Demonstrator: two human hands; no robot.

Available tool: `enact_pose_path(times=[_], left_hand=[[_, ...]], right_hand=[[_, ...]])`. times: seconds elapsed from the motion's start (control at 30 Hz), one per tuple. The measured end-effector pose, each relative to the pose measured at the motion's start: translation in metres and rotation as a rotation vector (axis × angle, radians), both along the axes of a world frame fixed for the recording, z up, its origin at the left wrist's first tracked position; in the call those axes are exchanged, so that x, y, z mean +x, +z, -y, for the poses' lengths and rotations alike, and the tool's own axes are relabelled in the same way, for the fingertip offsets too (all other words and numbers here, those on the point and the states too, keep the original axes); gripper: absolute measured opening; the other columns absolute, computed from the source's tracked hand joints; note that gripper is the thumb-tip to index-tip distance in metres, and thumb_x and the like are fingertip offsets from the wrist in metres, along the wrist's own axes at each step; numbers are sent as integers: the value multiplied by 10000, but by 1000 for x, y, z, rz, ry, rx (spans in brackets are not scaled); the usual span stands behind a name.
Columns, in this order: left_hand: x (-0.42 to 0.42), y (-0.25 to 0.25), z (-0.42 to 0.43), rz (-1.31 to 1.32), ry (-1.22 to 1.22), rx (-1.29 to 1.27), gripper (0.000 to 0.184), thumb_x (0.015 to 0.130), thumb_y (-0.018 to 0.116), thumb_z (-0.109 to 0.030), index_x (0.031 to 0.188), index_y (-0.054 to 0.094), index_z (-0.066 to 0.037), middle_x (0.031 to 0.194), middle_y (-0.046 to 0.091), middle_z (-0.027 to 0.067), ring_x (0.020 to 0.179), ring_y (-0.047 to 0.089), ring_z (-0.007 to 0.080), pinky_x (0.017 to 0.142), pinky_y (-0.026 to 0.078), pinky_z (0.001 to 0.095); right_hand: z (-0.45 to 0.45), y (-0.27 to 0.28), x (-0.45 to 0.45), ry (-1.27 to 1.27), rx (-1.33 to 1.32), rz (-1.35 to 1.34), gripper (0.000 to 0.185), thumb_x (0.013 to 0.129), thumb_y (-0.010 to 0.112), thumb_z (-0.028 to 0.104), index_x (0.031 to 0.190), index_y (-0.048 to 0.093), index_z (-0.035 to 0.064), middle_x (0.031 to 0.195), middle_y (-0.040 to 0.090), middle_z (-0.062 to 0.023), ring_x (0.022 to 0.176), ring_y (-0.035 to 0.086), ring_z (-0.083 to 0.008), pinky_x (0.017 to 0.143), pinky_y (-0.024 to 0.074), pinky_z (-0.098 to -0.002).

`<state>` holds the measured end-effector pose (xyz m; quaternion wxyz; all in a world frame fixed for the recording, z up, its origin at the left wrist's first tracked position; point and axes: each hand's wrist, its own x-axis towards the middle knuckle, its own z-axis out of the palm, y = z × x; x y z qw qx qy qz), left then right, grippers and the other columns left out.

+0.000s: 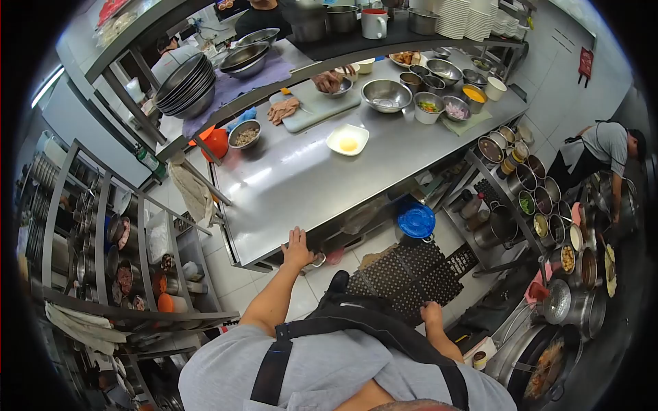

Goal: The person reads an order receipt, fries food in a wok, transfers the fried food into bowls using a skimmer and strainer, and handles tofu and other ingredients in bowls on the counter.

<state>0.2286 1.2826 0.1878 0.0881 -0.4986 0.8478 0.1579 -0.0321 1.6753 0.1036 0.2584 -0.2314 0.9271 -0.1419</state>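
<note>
My left hand (pixel 297 249) rests with spread fingers on the front edge of the steel table (pixel 274 185). Nothing is in it. Down by my right side hangs my right hand (pixel 431 313), its fingers curled in; whether it holds anything is too small to make out. Beyond my left hand, a white square bowl (pixel 348 140) with a yellow yolk-like content stands on the table. A metal bowl of chopped food (pixel 245 134) sits to its left, and a large empty metal bowl (pixel 386 96) behind it to the right.
Across the table, another person's hand (pixel 332 82) reaches into a bowl over a pale cutting board (pixel 319 108). A co-worker (pixel 603 151) bends at the right. A blue lid (pixel 416 220) lies below the table, near a black floor mat (pixel 404 281). Pots and a wok (pixel 548 370) stand right.
</note>
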Motion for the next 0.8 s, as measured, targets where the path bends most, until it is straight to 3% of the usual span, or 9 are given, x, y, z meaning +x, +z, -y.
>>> enact_pose_path(times=[0.2, 0.37, 0.63, 0.8], left_hand=[[7, -10, -9, -85, 65, -32, 844, 709, 659, -246, 1401, 217, -51, 1494, 129, 116, 1387, 106, 298, 1021, 271, 597], [2, -24, -5, -108, 85, -36, 878, 699, 671, -245, 1399, 197, -6, 1494, 105, 149, 1385, 93, 320, 1038, 324, 497], [-2, -19, 10, 71, -6, 31, 914, 682, 655, -287, 1391, 188, 52, 1479, 89, 234, 1366, 106, 400, 1080, 267, 453], [8, -17, 18, 53, -47, 66, 918, 682, 645, -303, 1385, 186, 69, 1469, 90, 262, 1358, 126, 416, 1103, 217, 420]], right_hand=[[-5, 19, 1, 6, -6, -1, 228, 731, 566, 157, 893, 695, 62, 906, 647, -194, 891, 618, -349, 835, 487, -420], [-34, 2, -8, -6, 55, -12, 224, 731, 556, 156, 871, 690, 44, 902, 643, -202, 892, 617, -354, 832, 486, -425], [-68, -29, 9, 72, -4, -51, 193, 712, 583, 142, 789, 666, -14, 813, 623, -243, 828, 602, -411, 767, 477, -460], [-19, 21, 23, 15, 171, 117, 194, 683, 617, 125, 803, 680, -14, 804, 629, -246, 818, 622, -385, 771, 481, -445]])
